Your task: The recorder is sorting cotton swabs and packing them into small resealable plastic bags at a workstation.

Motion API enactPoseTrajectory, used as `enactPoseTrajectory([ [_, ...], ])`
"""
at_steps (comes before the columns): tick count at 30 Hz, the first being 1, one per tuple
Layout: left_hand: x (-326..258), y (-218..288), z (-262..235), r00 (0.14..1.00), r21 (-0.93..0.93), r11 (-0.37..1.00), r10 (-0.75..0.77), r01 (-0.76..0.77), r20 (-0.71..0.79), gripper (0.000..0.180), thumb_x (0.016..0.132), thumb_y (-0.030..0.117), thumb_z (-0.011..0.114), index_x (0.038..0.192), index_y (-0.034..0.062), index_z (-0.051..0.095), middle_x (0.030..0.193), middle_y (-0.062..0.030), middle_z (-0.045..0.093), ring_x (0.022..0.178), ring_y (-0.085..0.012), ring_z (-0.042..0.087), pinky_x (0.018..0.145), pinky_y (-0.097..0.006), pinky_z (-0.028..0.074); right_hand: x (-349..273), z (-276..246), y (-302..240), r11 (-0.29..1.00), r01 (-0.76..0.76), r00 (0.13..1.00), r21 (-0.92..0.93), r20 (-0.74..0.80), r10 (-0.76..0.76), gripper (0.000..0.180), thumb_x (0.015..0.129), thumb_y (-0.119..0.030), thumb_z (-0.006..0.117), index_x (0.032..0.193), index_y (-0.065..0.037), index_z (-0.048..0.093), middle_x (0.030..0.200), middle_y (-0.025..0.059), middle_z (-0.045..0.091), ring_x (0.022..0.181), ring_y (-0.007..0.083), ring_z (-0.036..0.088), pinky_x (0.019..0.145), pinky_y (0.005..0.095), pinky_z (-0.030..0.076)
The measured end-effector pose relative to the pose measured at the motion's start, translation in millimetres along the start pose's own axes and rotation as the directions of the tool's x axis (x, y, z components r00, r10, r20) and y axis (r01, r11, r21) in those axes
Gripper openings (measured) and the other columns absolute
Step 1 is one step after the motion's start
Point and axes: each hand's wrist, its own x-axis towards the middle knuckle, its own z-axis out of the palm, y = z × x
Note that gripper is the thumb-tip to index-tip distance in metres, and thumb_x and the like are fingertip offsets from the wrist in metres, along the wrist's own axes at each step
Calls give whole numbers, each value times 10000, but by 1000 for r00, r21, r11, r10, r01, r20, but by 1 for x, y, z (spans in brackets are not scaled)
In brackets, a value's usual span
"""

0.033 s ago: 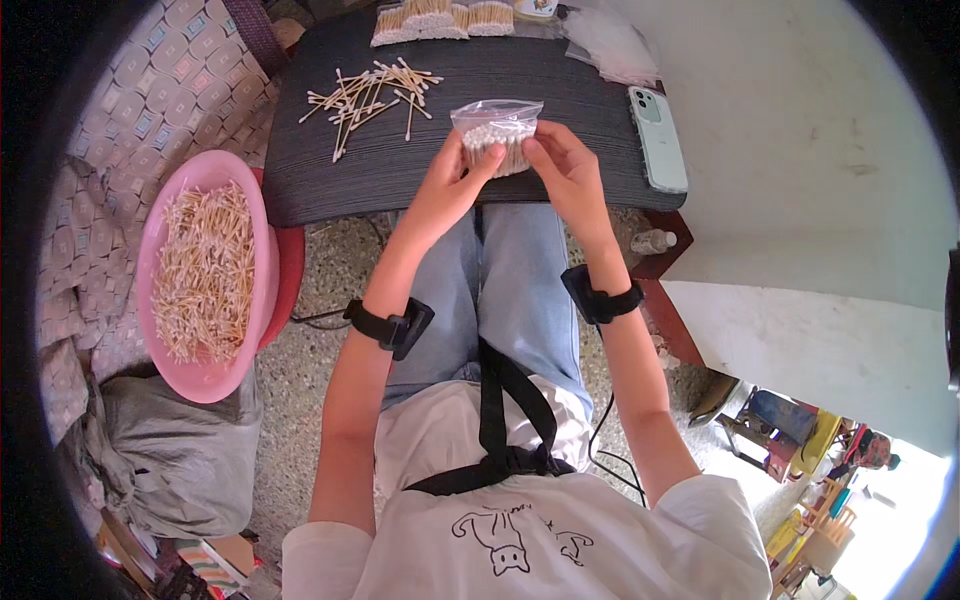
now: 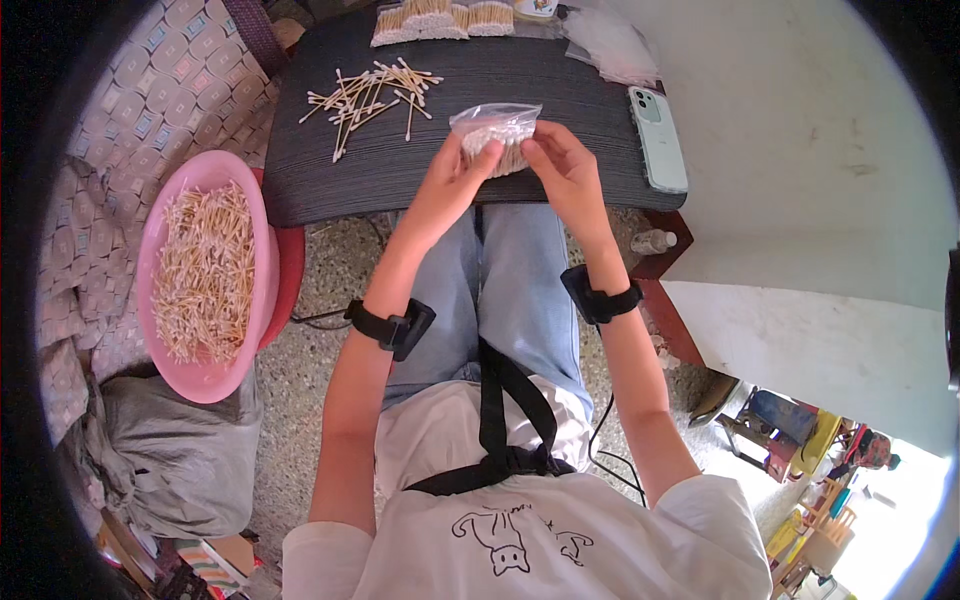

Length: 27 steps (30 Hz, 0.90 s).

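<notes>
Between both hands, above the near edge of the dark table (image 2: 540,75), is a clear plastic bag (image 2: 497,113) packed with cotton swabs (image 2: 505,160). My left hand (image 2: 450,180) grips its left side, thumb across the front. On the other side my right hand (image 2: 567,170) pinches it, the thumb against the swabs. The bag's upper part stands up clear above their white tips. The fingers behind the bag are hidden. Farther left on the table lies a loose pile of cotton swabs (image 2: 365,98).
A pink basin (image 2: 262,290) full of swabs stands left, on something red. Bundled swabs (image 2: 430,20) line the table's far edge. Empty-looking plastic bags (image 2: 615,45) and a pale phone (image 2: 658,140) lie at its right. A small bottle (image 2: 654,241) is below, near the wall.
The bag's top has shifted very slightly down between my hands. Otherwise my hands and the things around them look the same.
</notes>
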Motion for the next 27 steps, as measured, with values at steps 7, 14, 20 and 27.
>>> enactPoseTrajectory([
  [7,3,-11,3,997,-26,999,-35,33,-75,322,947,291,535,1100,13,592,970,-9,616,891,-52,536,781,-210,416,-1,12,4,988,-80,996,130,-28,84,221,914,-167,598,1039,14,573,950,14,605,866,59,539,749,216,439],
  [14,2,-10,10,994,-79,996,-44,37,-98,275,922,243,552,1052,9,616,941,-14,627,862,-58,544,757,-212,417,-1,9,13,949,-142,986,281,-39,160,131,894,-149,595,926,-22,592,893,4,615,806,41,530,713,210,415],
  [20,7,-15,11,981,-120,988,-119,101,-155,259,887,233,553,996,10,630,904,-12,628,845,-64,552,749,-232,424,2,17,7,856,-226,964,464,-22,266,133,898,-160,571,940,-35,585,906,0,610,808,57,543,720,213,417],
  [27,7,-15,9,982,-134,988,-98,76,-162,311,919,291,545,959,-3,637,857,4,615,810,-52,543,723,-215,419,1,14,16,851,-214,961,479,-51,271,118,917,-161,558,948,-55,600,899,-14,605,807,51,531,717,202,414],
])
